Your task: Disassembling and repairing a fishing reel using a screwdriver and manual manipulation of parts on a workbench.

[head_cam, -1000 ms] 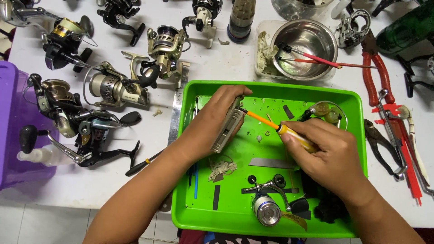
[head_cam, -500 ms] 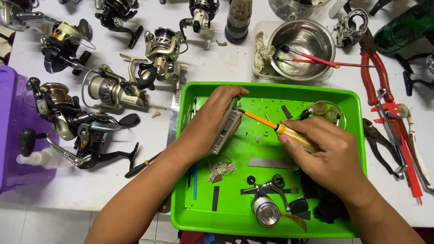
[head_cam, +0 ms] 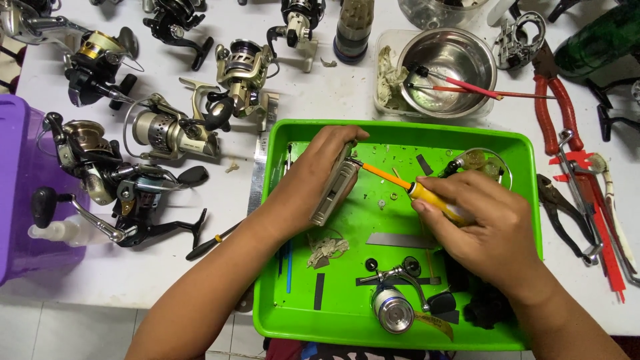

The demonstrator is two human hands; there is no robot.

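Reel body part (head_cam: 335, 189): grey metal, elongated, ribbed along one face; held tilted above the left half of the green tray (head_cam: 400, 130), upper end near the tray's far wall. Judged rigid, fairly light, likely slick with grease; best taken across its long sides, as at present, clear of the end where the tool meets it. Left hand (head_cam: 308, 180): grip closed around the part, thumb side hidden, fingers curled over the top end. Screwdriver (head_cam: 415, 191): yellow handle, orange shaft, tip touching the upper end of the part; stiff, light, handle smooth and apt to slip if oily. Right hand (head_cam: 481, 230): grip closed on the screwdriver handle, fingers wrapped from above. Loose in tray: silver spool (head_cam: 392, 311) near the front wall, bail arm, small dark washers and flat strips, crumpled scrap; all small, easily scattered. On the white tabletop (head_cam: 320, 100): several spinning reels (head_cam: 170, 130) to the left, steel bowl (head_cam: 448, 63) with brushes beyond the tray, red-handled pliers (head_cam: 557, 110) to the right, purple bin (head_cam: 20, 193) at the left edge.
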